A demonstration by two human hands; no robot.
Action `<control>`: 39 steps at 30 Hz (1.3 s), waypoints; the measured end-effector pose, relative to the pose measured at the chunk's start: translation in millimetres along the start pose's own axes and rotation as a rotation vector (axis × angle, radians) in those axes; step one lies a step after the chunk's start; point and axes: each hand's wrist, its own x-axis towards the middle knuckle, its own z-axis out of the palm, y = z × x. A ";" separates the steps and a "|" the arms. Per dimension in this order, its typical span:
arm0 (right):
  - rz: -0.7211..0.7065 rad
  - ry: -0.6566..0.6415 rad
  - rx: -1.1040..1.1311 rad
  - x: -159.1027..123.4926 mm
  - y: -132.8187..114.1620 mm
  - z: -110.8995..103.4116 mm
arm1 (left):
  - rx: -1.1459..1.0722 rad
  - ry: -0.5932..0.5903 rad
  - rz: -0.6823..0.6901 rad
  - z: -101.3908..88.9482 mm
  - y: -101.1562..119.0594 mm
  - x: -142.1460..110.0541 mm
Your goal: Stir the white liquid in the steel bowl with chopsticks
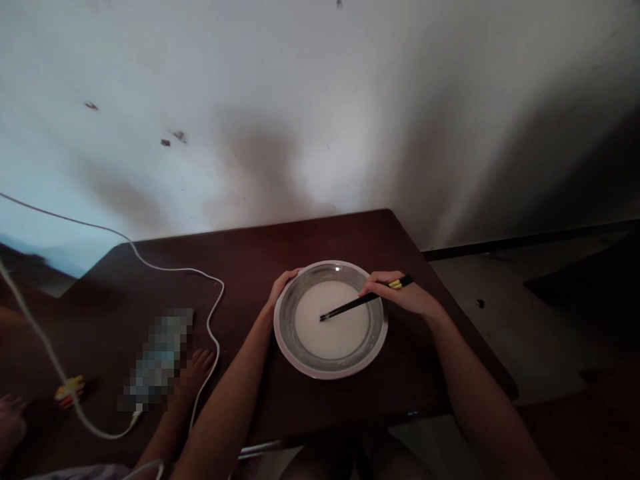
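Between the hands sits a metal bowl (331, 319) of white liquid, likely sloshy and slick-rimmed. The left hand (281, 287) cups its left rim, the best hold. The right hand (400, 293) pinches dark chopsticks (364, 301), light and stiff, tips in the liquid. Under both, a dark table (250, 267); left of them, a cable (190, 273); beyond, a pale wall (320, 100).

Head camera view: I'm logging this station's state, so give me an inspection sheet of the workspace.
Surface: dark wooden table, against a pale wall.
Job's things: metal bowl of white liquid; black chopsticks dipped in.
Clutter: blurred-out item; small yellow-red object.
Hands: left hand grips the bowl rim; right hand holds the chopsticks. Another person's hand rests nearby.
Cables: white cable loops across the table.
Surroundings: floor on the right.
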 end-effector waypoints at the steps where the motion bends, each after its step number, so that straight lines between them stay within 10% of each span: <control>1: 0.002 0.002 -0.004 0.4 0.5 0.8 | 0.010 0.001 0.002 -0.1 -0.2 0.2; 20: -0.047 0.163 -0.025 -1.9 3.9 -13.2 | 0.006 0.000 0.021 0.5 -0.3 -0.5; 26: -0.031 -0.007 -0.005 0.3 3.5 -1.4 | -0.017 0.013 0.000 3.2 1.5 -0.9; 34: -0.052 0.163 -0.046 -1.8 2.6 -10.4 | 0.021 0.072 -0.006 -0.5 -0.7 0.7; 39: -0.040 0.036 0.017 -1.6 0.3 -6.4 | 0.034 0.028 0.000 -3.3 -2.5 3.1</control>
